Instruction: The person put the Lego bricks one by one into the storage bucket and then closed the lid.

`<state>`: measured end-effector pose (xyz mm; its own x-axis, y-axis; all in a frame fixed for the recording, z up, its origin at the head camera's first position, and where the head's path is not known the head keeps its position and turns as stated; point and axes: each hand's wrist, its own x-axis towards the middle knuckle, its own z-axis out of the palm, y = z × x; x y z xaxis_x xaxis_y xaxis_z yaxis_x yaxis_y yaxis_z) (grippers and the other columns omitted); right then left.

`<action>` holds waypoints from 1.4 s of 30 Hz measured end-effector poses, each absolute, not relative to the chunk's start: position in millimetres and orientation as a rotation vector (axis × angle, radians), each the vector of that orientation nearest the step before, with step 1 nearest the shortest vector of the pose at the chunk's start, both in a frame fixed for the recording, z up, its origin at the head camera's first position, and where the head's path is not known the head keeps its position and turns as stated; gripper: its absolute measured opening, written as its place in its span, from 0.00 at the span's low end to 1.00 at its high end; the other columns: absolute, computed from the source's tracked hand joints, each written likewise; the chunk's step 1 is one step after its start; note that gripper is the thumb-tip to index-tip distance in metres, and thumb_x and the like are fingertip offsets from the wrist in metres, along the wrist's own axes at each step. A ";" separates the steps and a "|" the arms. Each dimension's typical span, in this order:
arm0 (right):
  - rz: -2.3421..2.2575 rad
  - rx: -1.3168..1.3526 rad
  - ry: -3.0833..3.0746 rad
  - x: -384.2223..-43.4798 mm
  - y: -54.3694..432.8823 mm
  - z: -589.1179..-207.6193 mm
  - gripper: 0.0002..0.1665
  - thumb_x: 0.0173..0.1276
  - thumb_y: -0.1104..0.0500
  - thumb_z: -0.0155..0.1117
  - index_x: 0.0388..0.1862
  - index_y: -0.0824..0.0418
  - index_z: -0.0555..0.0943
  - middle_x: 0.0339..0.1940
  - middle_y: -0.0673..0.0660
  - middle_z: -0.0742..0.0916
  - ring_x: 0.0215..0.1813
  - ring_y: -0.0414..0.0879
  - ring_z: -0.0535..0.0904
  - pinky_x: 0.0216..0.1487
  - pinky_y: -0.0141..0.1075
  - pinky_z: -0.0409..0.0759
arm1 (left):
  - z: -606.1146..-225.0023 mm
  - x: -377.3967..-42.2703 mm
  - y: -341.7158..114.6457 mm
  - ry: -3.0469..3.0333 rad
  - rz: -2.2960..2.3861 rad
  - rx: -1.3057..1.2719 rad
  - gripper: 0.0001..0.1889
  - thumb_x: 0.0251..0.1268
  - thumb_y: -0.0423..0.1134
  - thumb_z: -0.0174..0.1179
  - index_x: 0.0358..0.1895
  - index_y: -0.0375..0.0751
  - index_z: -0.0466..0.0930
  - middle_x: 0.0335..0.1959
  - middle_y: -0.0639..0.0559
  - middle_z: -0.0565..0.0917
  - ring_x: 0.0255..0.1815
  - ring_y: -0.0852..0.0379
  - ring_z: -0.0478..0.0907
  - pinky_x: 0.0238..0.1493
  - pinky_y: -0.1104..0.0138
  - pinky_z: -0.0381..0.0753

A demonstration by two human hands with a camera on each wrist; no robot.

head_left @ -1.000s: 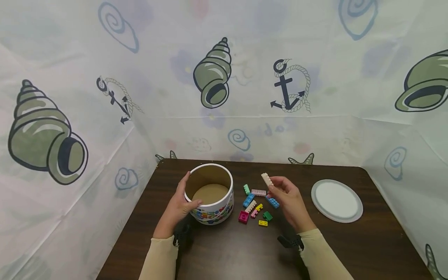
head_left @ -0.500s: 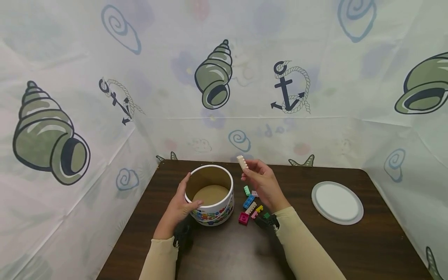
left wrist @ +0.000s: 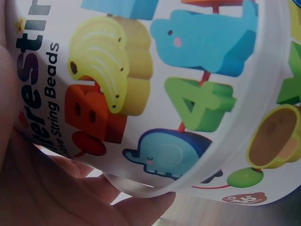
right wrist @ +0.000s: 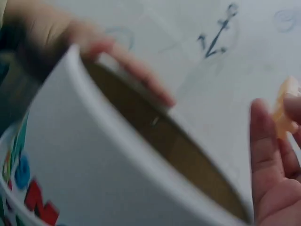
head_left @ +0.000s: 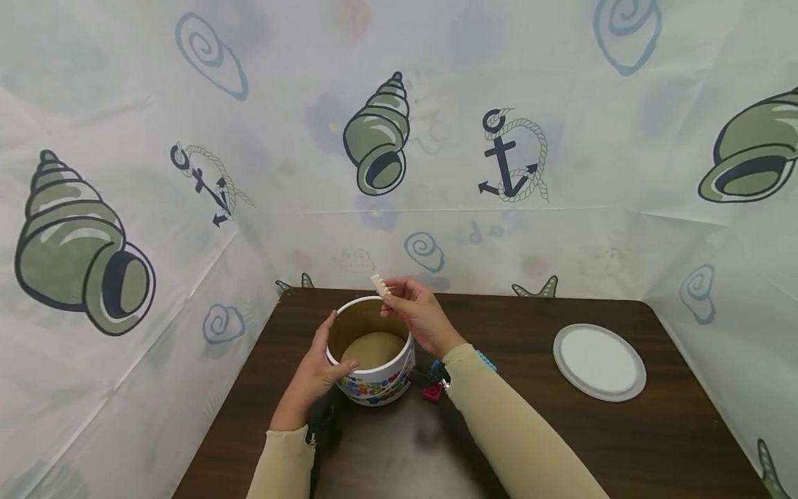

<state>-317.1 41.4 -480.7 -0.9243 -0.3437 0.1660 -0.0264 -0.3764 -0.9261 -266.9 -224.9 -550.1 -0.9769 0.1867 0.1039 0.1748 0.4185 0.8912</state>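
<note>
A round white tub (head_left: pixel 374 388) with colourful bead pictures on its side stands uncovered on the table. My left hand (head_left: pixel 316 371) grips its left side, thumb over the near rim; in the left wrist view the fingers (left wrist: pixel 143 207) curl around the printed wall (left wrist: pixel 155 108). Above the tub's far right rim, my right hand (head_left: pixel 420 315) pinches a long pale peach toy brick (head_left: pixel 380 285) between thumb and fingers. The right wrist view has that brick (right wrist: pixel 284 108) at the right edge, outside the rim in that view. Bare tan floor shows inside the tub.
A white round lid (head_left: pixel 600 362) lies flat at the right of the dark wooden table (head_left: pixel 673 430). A magenta brick (head_left: pixel 432 393) and part of a blue brick (head_left: pixel 486 360) show around the right forearm, which hides other bricks. Printed cloth surrounds the table.
My right hand has carried the pale brick leftward from over the brick pile to above the tub's rim. The right forearm now covers most of the pile. My left hand keeps its grip.
</note>
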 end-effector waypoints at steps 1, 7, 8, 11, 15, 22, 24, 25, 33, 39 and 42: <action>-2.370 -0.498 1.673 -319.0 39.1 -482.7 0.19 0.81 0.66 0.66 0.67 0.65 0.78 0.51 0.56 0.83 0.47 0.48 0.85 0.60 0.44 0.89 | -550.4 -266.6 -225.0 2.638 1.653 0.336 0.62 0.65 0.44 0.80 0.92 0.57 0.41 0.90 0.38 0.53 0.85 0.29 0.60 0.79 0.30 0.65; -2.169 -0.539 1.955 -321.9 36.3 -488.9 0.19 0.79 0.65 0.68 0.65 0.65 0.80 0.49 0.59 0.83 0.44 0.47 0.87 0.61 0.53 0.89 | -550.1 -265.3 -224.0 2.638 1.653 0.331 0.62 0.64 0.46 0.80 0.92 0.58 0.42 0.89 0.38 0.53 0.84 0.29 0.61 0.77 0.31 0.68; -2.155 -0.544 1.973 -321.6 36.9 -489.5 0.19 0.79 0.65 0.68 0.65 0.65 0.80 0.48 0.59 0.83 0.43 0.47 0.87 0.60 0.53 0.89 | -550.0 -265.4 -223.9 2.637 1.654 0.332 0.62 0.64 0.47 0.80 0.92 0.58 0.42 0.89 0.38 0.53 0.84 0.28 0.61 0.77 0.31 0.68; -2.132 -0.535 2.011 -320.8 37.5 -489.5 0.19 0.79 0.64 0.69 0.65 0.64 0.81 0.48 0.60 0.83 0.43 0.47 0.87 0.61 0.56 0.88 | -549.7 -266.1 -223.4 2.636 1.656 0.333 0.62 0.64 0.48 0.80 0.92 0.57 0.42 0.89 0.39 0.53 0.85 0.29 0.60 0.78 0.30 0.66; -2.050 -0.539 2.124 -323.1 40.1 -487.7 0.17 0.79 0.61 0.70 0.63 0.60 0.83 0.47 0.59 0.85 0.42 0.46 0.87 0.60 0.57 0.88 | -548.0 -268.6 -219.7 2.655 1.645 0.341 0.62 0.64 0.50 0.80 0.92 0.56 0.42 0.90 0.40 0.54 0.85 0.30 0.61 0.79 0.30 0.64; -1.938 -0.595 2.227 -328.7 44.4 -488.5 0.19 0.79 0.57 0.71 0.63 0.62 0.82 0.45 0.59 0.86 0.42 0.53 0.86 0.51 0.50 0.90 | -550.0 -270.7 -214.8 2.654 1.662 0.314 0.62 0.65 0.46 0.80 0.92 0.56 0.42 0.90 0.39 0.52 0.85 0.28 0.59 0.80 0.30 0.63; -1.934 -0.608 2.221 -329.9 46.0 -488.5 0.18 0.79 0.57 0.71 0.62 0.63 0.82 0.44 0.59 0.86 0.42 0.53 0.86 0.53 0.53 0.89 | -550.0 -271.1 -213.4 2.655 1.661 0.298 0.61 0.66 0.46 0.79 0.92 0.57 0.41 0.90 0.39 0.52 0.86 0.28 0.59 0.80 0.30 0.63; -1.933 -0.612 2.220 -330.2 46.8 -488.2 0.18 0.79 0.58 0.71 0.62 0.63 0.82 0.44 0.58 0.87 0.42 0.52 0.86 0.53 0.52 0.89 | -549.8 -271.4 -212.5 2.655 1.658 0.292 0.61 0.66 0.45 0.79 0.92 0.57 0.41 0.90 0.39 0.52 0.86 0.29 0.59 0.80 0.31 0.62; -1.922 -0.674 2.394 -323.1 42.9 -493.0 0.10 0.80 0.59 0.69 0.55 0.61 0.85 0.43 0.55 0.88 0.40 0.43 0.84 0.45 0.35 0.86 | -549.6 -271.6 -211.9 2.642 1.669 0.258 0.60 0.66 0.44 0.79 0.92 0.57 0.42 0.90 0.38 0.52 0.84 0.28 0.61 0.80 0.31 0.64; -1.946 -0.770 2.557 -310.8 43.6 -499.8 0.05 0.79 0.62 0.69 0.50 0.59 0.86 0.46 0.53 0.87 0.44 0.44 0.82 0.48 0.34 0.82 | -550.1 -271.4 -212.7 2.645 1.658 0.266 0.61 0.65 0.49 0.80 0.91 0.58 0.42 0.90 0.36 0.51 0.84 0.26 0.61 0.80 0.31 0.65; -2.006 -0.772 2.522 -307.6 46.1 -503.1 0.04 0.78 0.63 0.70 0.49 0.59 0.86 0.47 0.54 0.87 0.45 0.43 0.82 0.50 0.33 0.82 | -549.9 -271.2 -213.3 2.646 1.672 0.274 0.61 0.65 0.48 0.80 0.91 0.56 0.43 0.90 0.36 0.52 0.84 0.26 0.61 0.80 0.31 0.63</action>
<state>-307.6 46.1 -503.1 -0.8775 -0.2487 0.4101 -0.4555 0.1648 -0.8748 -271.2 -213.3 -549.9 -0.9848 0.1468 0.0932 0.1472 0.4188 0.8961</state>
